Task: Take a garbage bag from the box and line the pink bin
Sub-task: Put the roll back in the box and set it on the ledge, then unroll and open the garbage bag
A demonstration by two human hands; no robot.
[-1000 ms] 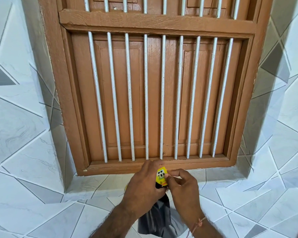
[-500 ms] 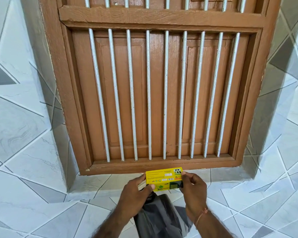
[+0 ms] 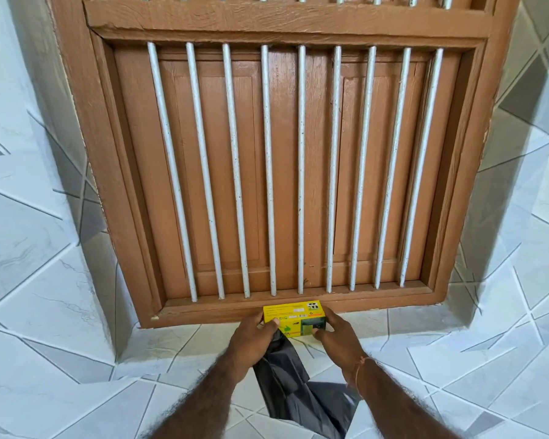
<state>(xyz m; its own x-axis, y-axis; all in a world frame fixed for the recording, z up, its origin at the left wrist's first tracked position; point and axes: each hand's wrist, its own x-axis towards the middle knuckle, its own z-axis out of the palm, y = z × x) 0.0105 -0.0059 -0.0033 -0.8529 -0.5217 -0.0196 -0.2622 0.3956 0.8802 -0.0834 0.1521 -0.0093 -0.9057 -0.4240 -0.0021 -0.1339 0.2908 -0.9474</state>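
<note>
Bag: a dark garbage bag (image 3: 295,394) is out, hanging below the left hand (image 3: 251,339).
Box: yellow box (image 3: 293,318) gripped by both hands' fingers, right hand (image 3: 336,337) too, at the window sill (image 3: 298,307).
Left: bin unseen, lining undone.

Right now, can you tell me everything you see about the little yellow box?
The yellow box is a small cardboard carton with printed text, small black pictures and a dark green panel on its front. It lies lengthwise on the tiled sill, right against the brown wooden window frame. The left hand grips one end and the right hand the other, fingers wrapped over its edges. A dark grey garbage bag hangs down below it, under the left hand.
</note>
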